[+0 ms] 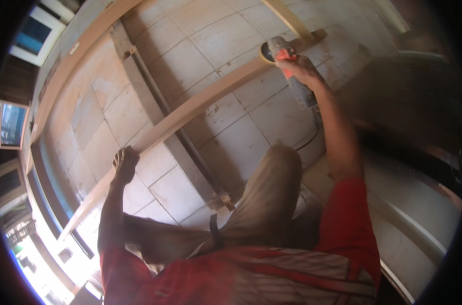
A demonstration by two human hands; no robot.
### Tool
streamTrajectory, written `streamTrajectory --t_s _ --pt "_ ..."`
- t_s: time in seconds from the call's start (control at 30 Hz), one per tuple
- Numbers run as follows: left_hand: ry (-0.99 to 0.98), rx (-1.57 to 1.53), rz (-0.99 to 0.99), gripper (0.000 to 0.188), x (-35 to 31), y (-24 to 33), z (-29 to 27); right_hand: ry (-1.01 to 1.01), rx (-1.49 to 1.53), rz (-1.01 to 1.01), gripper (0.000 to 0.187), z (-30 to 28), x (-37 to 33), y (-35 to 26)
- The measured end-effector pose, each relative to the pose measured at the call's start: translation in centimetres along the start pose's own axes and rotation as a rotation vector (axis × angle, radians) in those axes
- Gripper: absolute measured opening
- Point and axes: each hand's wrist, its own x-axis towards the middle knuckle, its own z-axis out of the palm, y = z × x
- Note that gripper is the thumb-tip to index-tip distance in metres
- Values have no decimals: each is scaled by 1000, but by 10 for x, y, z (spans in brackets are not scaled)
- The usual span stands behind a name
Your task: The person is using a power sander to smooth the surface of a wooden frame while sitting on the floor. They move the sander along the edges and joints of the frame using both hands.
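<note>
The right hand (303, 71) closes around the angle grinder (289, 73), probably dense, rigid, best held by its body; the left hand (125, 163) grips the stiff-looking beam (190, 113).

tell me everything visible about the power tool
The power tool has a grey head, orange section and dark-grey body, looking like metal and plastic. Its round disc, dark with a yellow rim, is at the wooden beam near the far right end; whether it spins is unclear. The right hand's grip is on the orange section. The body slants toward the person.
</note>
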Motion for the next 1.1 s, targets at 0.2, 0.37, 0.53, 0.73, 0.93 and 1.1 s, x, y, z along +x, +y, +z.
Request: streamTrajectory --t_s 0.2,0.37,0.53,0.73,0.93,1.1 --pt "5 36 -1 60 2 7 -2 76 -6 22 86 -31 12 9" --pt "2 54 14 57 0 11 -7 79 36 31 81 -31 10 10" --pt "-6 54 24 56 -8 9 -9 -77 15 20 78 6 -8 -12" --pt "52 86 54 55 -1 9 0 -7 101 101 70 -31 -17 -7" --pt "-52 52 -4 52 -4 -4 -4 -135 -52 -112 76 38 -32 -36" --pt "-107 145 -9 61 11 -7 -2 11 81 59 69 -5 -13 1"
